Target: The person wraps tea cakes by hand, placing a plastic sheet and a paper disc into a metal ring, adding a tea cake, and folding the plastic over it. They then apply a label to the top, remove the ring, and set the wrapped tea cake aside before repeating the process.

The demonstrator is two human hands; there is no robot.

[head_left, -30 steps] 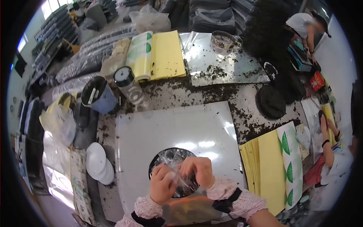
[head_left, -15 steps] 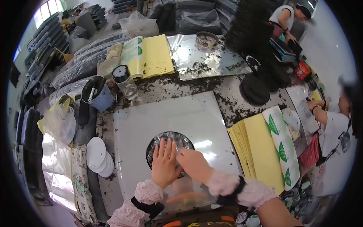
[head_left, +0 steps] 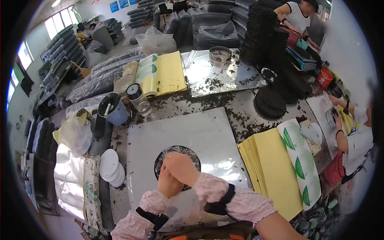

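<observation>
On a pale, shiny board lies a round black-rimmed piece with crinkled clear plastic film over its middle. Both my hands are together on top of it. My right hand is closed and crosses over the fingers of my left hand; whatever its fingertips grip is hidden. The left hand rests low on the piece, its fingers mostly covered by the right.
Dark leafy crumbs litter the table. Yellow sheets and a green-and-white printed sheet lie right. White discs, a blue cup and a jar stand left. Black round cakes sit behind. Two people work at right.
My right hand has moved left from the piece's right side and now lies over my left hand. The left fingers, spread flat before, are now mostly hidden. The camera view has tilted up.
</observation>
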